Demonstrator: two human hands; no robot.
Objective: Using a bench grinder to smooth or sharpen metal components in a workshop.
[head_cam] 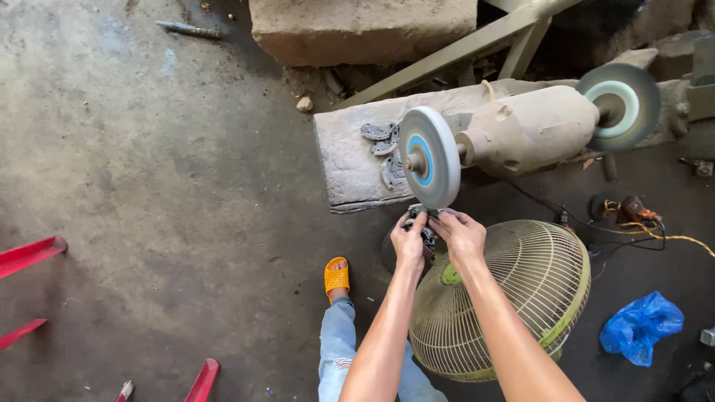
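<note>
Grimy concrete workshop floor (pixel 164 186). Left hand (pixel 409 242) and right hand (pixel 462 234), close together, both pinching small dark metal part (pixel 423 214) against underside of grinding wheel (pixel 430 157), directly above fingertips. Fan (pixel 521 298) below wrists.

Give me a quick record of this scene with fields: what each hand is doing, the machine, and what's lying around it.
left hand: holds small dark metal part against wheel rim
right hand: steadies the same part
machine: bench grinder, grey grinding wheel at each end
on slab: similar metal pieces
below hands: caged fan
floor: blue plastic bag, orange sandal
</note>
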